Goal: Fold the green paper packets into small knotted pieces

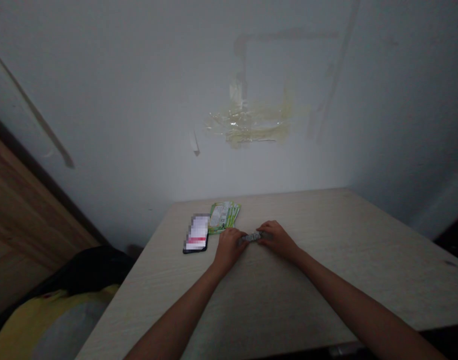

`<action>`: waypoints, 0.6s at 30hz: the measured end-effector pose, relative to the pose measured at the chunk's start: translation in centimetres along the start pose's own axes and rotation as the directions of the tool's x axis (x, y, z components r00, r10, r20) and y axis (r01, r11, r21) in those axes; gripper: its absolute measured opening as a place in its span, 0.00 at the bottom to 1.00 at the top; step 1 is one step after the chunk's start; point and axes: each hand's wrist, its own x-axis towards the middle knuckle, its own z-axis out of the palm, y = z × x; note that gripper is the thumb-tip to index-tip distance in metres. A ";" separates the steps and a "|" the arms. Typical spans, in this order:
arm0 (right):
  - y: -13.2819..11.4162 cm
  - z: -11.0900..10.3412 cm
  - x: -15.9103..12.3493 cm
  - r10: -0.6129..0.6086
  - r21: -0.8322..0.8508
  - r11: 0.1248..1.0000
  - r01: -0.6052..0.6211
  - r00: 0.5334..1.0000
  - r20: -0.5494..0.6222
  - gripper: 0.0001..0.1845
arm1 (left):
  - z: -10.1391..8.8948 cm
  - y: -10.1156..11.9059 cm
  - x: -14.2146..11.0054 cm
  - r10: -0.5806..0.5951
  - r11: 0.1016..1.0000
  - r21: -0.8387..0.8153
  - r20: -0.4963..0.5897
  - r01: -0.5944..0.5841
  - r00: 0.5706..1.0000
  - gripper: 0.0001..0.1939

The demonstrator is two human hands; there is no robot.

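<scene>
Between my two hands, just above or on the table, is a small, narrow grey strip with a mottled, patterned surface (252,237); its exact kind is too small to make out. The fingers of my left hand (229,246) pinch its left end. At its right end, my right hand (277,239) grips it with thumb and fingers. Left of my left hand lies a phone (197,234) with a lit, blurred screen. Behind that hand rests a small stack of green and white printed packets or cards (223,216).
The pale wooden table (326,230) stands against a grey wall (139,100) with patches of yellowed tape (257,125). To the left below the table's edge are a yellow and grey cloth item (60,320) and a wooden panel (15,215).
</scene>
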 end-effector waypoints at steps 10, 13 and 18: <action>0.1 0.0 0.1 -0.039 -0.030 0.999 0.038 0.999 -0.037 0.13 | 0.1 -0.3 0.0 0.021 0.999 -0.030 -0.042 -0.022 0.999 0.11; -0.1 -0.2 0.1 -0.064 -0.022 0.998 0.064 0.997 -0.036 0.12 | 0.0 -0.1 0.0 0.022 0.999 -0.039 -0.051 -0.024 0.998 0.11; -0.3 -0.5 0.2 -0.061 -0.054 0.997 0.062 0.998 0.021 0.09 | -0.1 0.0 -0.1 0.041 0.999 -0.015 -0.040 -0.041 0.998 0.10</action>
